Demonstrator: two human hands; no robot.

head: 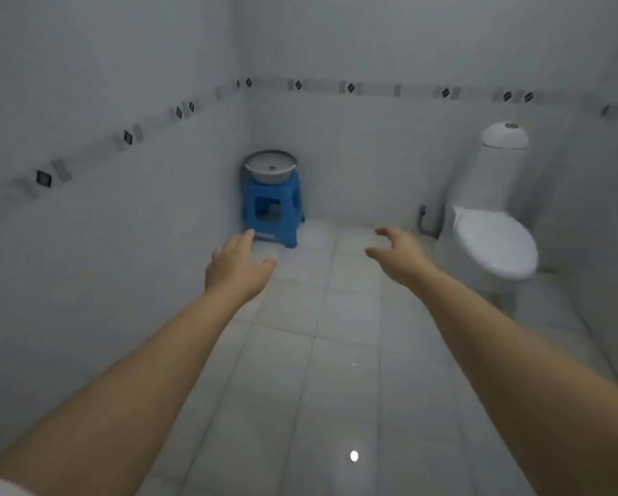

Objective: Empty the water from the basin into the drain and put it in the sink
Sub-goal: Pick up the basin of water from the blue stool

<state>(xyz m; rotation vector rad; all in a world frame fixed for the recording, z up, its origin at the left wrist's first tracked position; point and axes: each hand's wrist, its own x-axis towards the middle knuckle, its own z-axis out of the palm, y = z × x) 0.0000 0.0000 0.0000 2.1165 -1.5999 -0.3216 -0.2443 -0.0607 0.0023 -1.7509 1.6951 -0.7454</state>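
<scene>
A round grey basin (pixel 271 166) rests on top of a blue plastic stool (pixel 271 209) in the far corner of a tiled bathroom. Water inside it cannot be made out. My left hand (pixel 237 266) is stretched forward, open, palm down, its fingertips near the stool's foot in the picture but well short of the basin. My right hand (pixel 398 254) is also held out, open with fingers spread, to the right of the stool. Neither hand holds anything. No drain or sink is in view.
A white toilet (pixel 493 227) with its lid down stands against the right wall. Tiled walls close in on the left and at the back. Pale floor tiles (pixel 329 352) run from me to the stool.
</scene>
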